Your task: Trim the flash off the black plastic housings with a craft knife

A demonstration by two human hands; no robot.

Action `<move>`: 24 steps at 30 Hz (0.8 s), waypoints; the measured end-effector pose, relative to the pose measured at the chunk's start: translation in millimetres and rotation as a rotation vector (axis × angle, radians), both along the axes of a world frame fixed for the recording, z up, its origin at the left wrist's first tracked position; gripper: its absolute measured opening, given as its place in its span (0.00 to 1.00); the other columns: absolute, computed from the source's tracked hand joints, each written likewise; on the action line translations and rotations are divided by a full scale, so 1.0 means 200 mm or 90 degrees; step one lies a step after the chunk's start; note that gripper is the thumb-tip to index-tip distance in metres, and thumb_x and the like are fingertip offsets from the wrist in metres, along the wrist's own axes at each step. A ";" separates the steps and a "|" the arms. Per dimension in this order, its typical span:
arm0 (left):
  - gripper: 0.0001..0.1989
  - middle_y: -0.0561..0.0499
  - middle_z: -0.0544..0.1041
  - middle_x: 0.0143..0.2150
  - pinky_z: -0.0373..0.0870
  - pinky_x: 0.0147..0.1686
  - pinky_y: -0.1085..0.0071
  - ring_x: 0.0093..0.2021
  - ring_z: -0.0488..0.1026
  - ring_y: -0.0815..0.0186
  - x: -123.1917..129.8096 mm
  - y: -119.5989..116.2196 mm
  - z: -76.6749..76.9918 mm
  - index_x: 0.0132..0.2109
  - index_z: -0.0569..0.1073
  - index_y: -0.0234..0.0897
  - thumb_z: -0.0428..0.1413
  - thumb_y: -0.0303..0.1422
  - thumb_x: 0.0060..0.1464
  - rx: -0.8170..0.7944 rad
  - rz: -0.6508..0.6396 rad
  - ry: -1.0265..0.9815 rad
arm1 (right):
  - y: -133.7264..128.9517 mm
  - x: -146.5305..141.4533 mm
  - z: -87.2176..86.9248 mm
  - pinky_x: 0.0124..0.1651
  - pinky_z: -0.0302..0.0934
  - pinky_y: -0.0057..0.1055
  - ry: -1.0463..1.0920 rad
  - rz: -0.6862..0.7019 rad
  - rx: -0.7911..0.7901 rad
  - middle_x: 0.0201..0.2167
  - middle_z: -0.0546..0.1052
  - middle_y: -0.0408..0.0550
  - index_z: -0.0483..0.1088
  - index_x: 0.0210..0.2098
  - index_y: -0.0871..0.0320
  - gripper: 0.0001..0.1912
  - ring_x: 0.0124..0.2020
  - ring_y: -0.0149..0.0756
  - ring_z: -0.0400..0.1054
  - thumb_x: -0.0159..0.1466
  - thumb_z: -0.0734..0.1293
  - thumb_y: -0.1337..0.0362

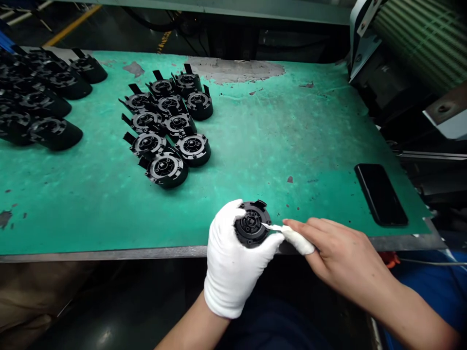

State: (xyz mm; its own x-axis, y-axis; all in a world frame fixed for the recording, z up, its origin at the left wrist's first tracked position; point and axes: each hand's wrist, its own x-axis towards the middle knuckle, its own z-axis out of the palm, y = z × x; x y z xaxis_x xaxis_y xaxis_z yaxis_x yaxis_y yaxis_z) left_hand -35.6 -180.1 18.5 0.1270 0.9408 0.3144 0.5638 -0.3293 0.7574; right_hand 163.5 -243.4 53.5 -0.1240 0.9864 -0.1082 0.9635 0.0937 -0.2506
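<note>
A round black plastic part (252,223) is gripped by my left hand (235,257), which wears a white glove and wraps round its left and lower edge. The part's ribbed inner face is turned up, near the table's front edge. My right hand (335,248) is bare except for a white cover on the thumb. Its fingers are pinched on a small blade (271,227), whose tip lies over the right side of the part's inner face.
Several black housings (166,167) stand grouped on the green table (273,136) left of centre, with more black housings (56,131) at the far left. A black phone (381,194) lies at the right. Machinery (419,48) stands at the back right.
</note>
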 end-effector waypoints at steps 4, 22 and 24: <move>0.30 0.42 0.73 0.55 0.72 0.55 0.52 0.55 0.75 0.53 0.01 -0.01 -0.01 0.51 0.66 0.41 0.69 0.45 0.46 -0.004 0.008 -0.008 | 0.00 -0.01 0.00 0.37 0.62 0.36 0.010 -0.020 -0.018 0.35 0.75 0.45 0.68 0.60 0.48 0.20 0.36 0.41 0.71 0.71 0.59 0.63; 0.41 0.44 0.72 0.63 0.69 0.63 0.53 0.62 0.71 0.53 -0.20 0.17 0.10 0.65 0.62 0.44 0.68 0.45 0.48 -0.159 -0.278 0.088 | 0.13 0.11 0.05 0.39 0.63 0.33 0.083 0.098 -0.045 0.39 0.78 0.45 0.71 0.58 0.46 0.18 0.38 0.38 0.72 0.72 0.58 0.62; 0.42 0.46 0.71 0.64 0.68 0.63 0.53 0.63 0.70 0.52 -0.23 0.23 0.13 0.66 0.62 0.46 0.68 0.45 0.46 -0.192 -0.318 0.103 | 0.17 0.12 0.06 0.39 0.62 0.32 0.060 0.139 -0.063 0.39 0.78 0.44 0.71 0.58 0.45 0.19 0.39 0.38 0.73 0.70 0.60 0.65</move>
State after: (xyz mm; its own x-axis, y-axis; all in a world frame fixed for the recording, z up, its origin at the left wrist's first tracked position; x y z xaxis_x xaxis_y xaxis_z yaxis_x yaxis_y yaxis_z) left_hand -81.8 -135.0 44.6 0.5998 0.8000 -0.0167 0.5126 -0.3682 0.7757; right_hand 187.7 -208.9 65.3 -0.3478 0.9201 -0.1801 0.8946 0.2682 -0.3573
